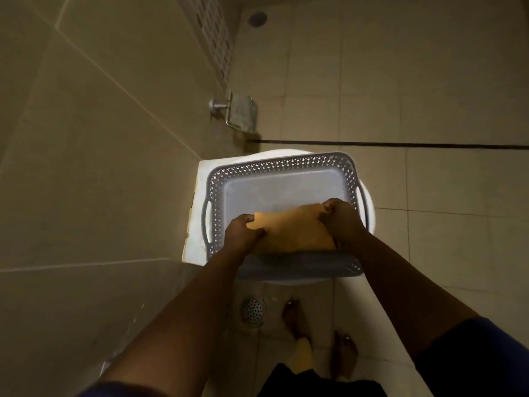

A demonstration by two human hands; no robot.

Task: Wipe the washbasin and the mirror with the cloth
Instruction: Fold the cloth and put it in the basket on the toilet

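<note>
An orange cloth (294, 229) is stretched between both my hands over the near part of a grey perforated basket (280, 169). My left hand (242, 232) pinches the cloth's left edge. The cloth's right end is bunched in the grip of my right hand (340, 217). The basket rests on a white closed toilet lid (196, 213). No washbasin or mirror is in view.
A tiled wall rises on the left with a metal paper holder (242, 111) above the toilet. A round floor drain (252, 310) lies beside my bare feet (294, 319). A dark line (400, 144) crosses the floor tiles to the right.
</note>
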